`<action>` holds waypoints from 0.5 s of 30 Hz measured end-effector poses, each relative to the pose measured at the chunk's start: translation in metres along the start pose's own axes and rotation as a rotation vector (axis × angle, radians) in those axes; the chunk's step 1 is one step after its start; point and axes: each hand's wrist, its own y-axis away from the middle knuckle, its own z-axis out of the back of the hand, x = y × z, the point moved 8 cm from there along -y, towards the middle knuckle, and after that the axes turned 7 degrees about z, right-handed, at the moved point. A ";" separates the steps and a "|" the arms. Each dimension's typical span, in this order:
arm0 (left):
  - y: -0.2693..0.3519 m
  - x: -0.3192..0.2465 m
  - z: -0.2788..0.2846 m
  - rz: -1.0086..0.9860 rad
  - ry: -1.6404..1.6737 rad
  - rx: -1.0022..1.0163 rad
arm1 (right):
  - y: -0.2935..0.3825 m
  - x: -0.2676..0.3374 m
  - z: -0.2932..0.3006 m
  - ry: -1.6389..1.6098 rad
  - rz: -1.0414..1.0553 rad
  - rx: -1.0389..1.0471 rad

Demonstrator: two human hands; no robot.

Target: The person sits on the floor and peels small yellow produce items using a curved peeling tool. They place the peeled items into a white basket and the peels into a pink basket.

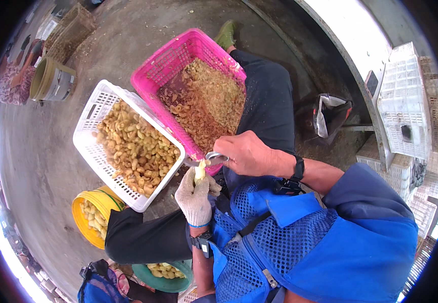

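Observation:
My left hand (194,197), in a knitted white glove with a blue edge, is closed around a pale, peeled ginger-like piece (200,173) whose tip points up. Bare, my right hand (243,151) grips a curved metal cutting tool (217,156), its handle mostly hidden in the fist. The blade lies against the tip of the piece. Both hands are over the near corner of a pink plastic basket (162,72), which holds brown and tan peelings (219,98). Left of it, a white plastic basket (84,142) contains many knobby, brownish-yellow pieces (139,147).
A yellow bucket (109,200) of pale pieces stands beside my left knee. Near my left elbow is a green basin (141,274) with more, beside another person (101,284). A beige bucket (57,81) and another person (12,83) are farther left. White crates (404,106) stack at right.

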 end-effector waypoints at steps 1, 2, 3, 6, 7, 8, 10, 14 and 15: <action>0.000 0.003 -0.001 0.011 -0.008 0.028 | 0.000 0.005 -0.001 -0.006 0.025 0.020; 0.001 0.006 -0.002 0.021 -0.015 0.056 | -0.002 0.011 0.001 0.027 0.073 0.025; 0.001 0.008 -0.002 0.032 0.018 0.076 | -0.003 0.012 0.000 0.017 0.084 0.026; 0.005 0.003 -0.007 0.031 0.069 0.085 | -0.003 0.013 0.001 -0.001 0.112 0.023; 0.005 0.003 -0.007 0.026 0.065 0.095 | -0.002 0.012 0.001 0.002 0.119 0.018; 0.004 0.004 -0.007 0.021 0.062 0.106 | -0.001 0.012 0.002 0.004 0.125 0.014; 0.005 0.005 -0.009 0.016 0.043 0.116 | 0.000 0.010 0.003 0.006 0.117 0.026; 0.005 0.004 -0.014 0.019 0.024 0.129 | 0.002 0.003 0.000 0.008 0.094 0.060; 0.005 0.004 -0.013 0.021 0.029 0.137 | 0.002 0.003 0.001 -0.003 0.095 0.058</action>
